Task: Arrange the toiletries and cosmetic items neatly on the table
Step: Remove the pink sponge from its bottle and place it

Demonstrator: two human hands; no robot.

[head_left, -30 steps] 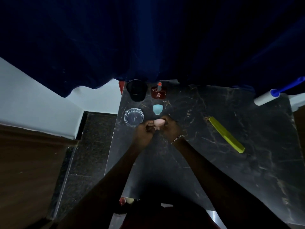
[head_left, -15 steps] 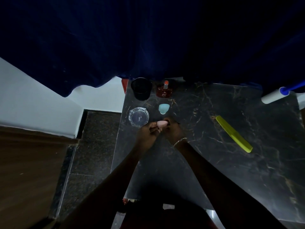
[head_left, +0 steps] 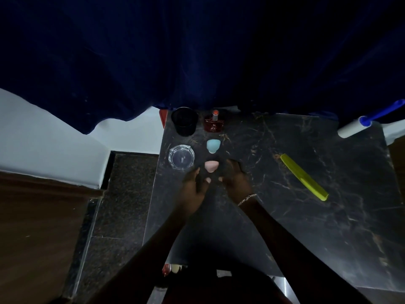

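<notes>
A pink makeup sponge (head_left: pixel 211 166) sits low over the dark marble table (head_left: pixel 285 216), pointed end toward me, just below a light blue sponge (head_left: pixel 213 146). My left hand (head_left: pixel 194 186) pinches it from the left, and my right hand (head_left: pixel 235 177), with a bracelet at the wrist, curls its fingers round it from the right. The dim light hides the exact fingertip contact. Behind them stand a black cup (head_left: pixel 184 121) and a red perfume bottle (head_left: pixel 214 123). A clear glass dish (head_left: pixel 181 157) lies left of the sponges.
A yellow-green comb (head_left: pixel 303 176) lies diagonally on the right half of the table. A white lint roller with a blue handle (head_left: pixel 352 128) rests at the far right corner. A dark blue curtain (head_left: pixel 197 51) hangs over the far edge. The table's left edge drops to the floor.
The pink sponge has turned from lying sideways between my hands to pointing toward me, lined up under the blue sponge. Both hands have drawn slightly back toward me.
</notes>
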